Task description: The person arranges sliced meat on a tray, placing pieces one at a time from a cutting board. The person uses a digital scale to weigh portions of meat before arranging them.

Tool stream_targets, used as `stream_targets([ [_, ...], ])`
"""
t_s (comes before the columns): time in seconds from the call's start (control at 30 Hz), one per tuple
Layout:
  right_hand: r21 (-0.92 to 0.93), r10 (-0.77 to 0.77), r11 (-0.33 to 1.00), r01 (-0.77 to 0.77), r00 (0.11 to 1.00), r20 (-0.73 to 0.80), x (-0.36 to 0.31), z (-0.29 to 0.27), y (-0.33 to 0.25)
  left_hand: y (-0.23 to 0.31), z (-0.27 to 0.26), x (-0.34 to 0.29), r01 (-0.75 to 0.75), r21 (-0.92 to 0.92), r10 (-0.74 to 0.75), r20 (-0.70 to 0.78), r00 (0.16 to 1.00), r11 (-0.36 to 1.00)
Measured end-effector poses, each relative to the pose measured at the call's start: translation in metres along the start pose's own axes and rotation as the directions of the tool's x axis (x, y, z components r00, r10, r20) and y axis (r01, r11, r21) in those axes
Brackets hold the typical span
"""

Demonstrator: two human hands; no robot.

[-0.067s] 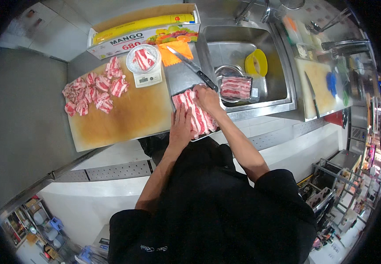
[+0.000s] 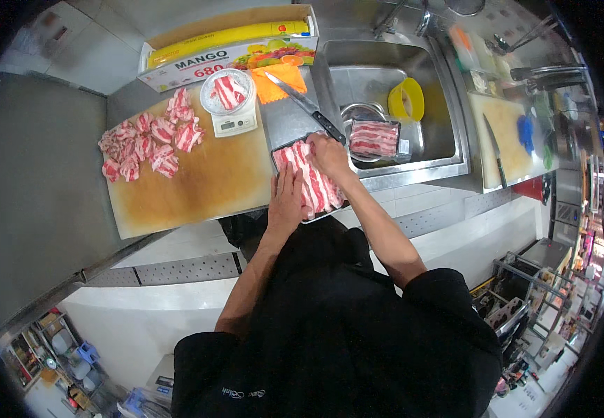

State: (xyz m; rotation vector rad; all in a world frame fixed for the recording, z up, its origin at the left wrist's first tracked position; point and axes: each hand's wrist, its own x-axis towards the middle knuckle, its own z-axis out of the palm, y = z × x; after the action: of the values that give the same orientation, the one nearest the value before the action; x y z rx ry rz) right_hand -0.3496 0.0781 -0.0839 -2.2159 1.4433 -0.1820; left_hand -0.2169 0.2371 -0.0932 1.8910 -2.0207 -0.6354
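My left hand (image 2: pixel 286 198) lies flat, fingers released, on the near end of the sliced pork belly (image 2: pixel 314 182) in its black tray (image 2: pixel 279 155), which sits on the bench between the wooden cutting board (image 2: pixel 197 181) and the sink (image 2: pixel 441 132). My right hand (image 2: pixel 328 155) pinches the far end of the slices; compared with a moment ago both hands and the tray hold position. A knife (image 2: pixel 307 106) lies just beyond; a scale (image 2: pixel 229 104) carries one portion.
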Motion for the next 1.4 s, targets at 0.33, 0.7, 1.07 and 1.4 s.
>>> stream_targets([
  [0.33, 0.123, -0.156, 0.976, 0.178, 0.973, -0.170, 0.004, 0.006, 0.015, -0.008, 0.007, 0.006, -0.013, -0.064, 0.010, -0.055, 0.998, 0.998],
  [0.7, 0.556, -0.008, 0.831, 0.001, 1.000, 0.012, -0.030, 0.007, 0.017, -0.008, 0.007, 0.010, 0.004, -0.127, -0.017, -0.101, 0.995, 0.992],
  [1.07, 0.333, 0.166, 0.887, -0.319, 0.895, 0.413, -0.018, 0.016, 0.019, -0.007, 0.002, 0.010, -0.011, -0.158, -0.007, -0.108, 0.994, 0.987],
  [1.4, 0.830, 0.082, 0.391, -0.398, 0.913, 0.399, -0.039, -0.031, 0.019, -0.003, -0.004, 0.009, -0.033, -0.162, 0.011, -0.134, 0.991, 0.986],
])
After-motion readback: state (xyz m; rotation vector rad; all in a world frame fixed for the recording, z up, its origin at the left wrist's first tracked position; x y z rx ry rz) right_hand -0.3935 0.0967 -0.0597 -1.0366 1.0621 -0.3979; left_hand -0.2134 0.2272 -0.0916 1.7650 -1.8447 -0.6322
